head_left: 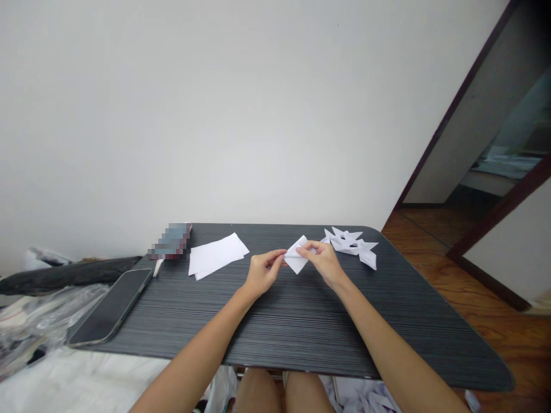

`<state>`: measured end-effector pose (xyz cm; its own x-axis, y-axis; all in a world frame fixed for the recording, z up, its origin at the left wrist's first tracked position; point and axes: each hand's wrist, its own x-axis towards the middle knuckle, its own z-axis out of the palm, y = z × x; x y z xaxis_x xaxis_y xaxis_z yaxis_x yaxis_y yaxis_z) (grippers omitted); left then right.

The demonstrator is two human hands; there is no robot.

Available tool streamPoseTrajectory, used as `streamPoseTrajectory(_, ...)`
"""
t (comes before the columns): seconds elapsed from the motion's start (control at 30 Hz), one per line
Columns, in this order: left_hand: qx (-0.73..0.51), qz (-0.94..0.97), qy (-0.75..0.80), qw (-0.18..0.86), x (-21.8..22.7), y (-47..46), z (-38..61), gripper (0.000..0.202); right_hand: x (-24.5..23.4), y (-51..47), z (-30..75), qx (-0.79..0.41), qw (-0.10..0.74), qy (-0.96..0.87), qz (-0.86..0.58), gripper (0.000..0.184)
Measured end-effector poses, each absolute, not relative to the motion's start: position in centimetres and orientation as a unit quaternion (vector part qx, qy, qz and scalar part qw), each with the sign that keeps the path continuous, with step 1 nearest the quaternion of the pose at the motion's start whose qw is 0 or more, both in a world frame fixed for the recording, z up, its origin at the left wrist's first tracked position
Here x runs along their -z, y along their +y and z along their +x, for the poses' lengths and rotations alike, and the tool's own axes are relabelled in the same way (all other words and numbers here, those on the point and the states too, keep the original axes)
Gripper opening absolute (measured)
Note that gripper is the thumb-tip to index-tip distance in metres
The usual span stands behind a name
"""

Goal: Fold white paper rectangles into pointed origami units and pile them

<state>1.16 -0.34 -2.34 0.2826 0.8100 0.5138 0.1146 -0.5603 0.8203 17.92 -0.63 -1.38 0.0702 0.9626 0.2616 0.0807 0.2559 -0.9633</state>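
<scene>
Both of my hands meet over the middle of a dark striped table. My left hand pinches the left corner of a small folded white paper piece. My right hand grips the same piece from the right, fingers curled over its top edge. The paper is held just above the tabletop. A pile of folded white paper shapes lies just beyond my right hand. A small stack of flat white paper sheets lies to the left of my left hand.
A dark phone lies face up at the table's left edge. A blurred-out object sits at the back left corner. Cluttered bags and a dark bundle lie left of the table. Wooden floor and a doorway are to the right.
</scene>
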Motion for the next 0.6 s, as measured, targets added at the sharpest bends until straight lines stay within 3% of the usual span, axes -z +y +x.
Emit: streamPoseTrajectory(0.6, -0.484, 0.679, 0.35, 0.426, 1.79, -0.65, 1.92, 0.026, 0.95, -1.06, 16.94, -0.356, 0.541, -0.577, -0.498, 0.026)
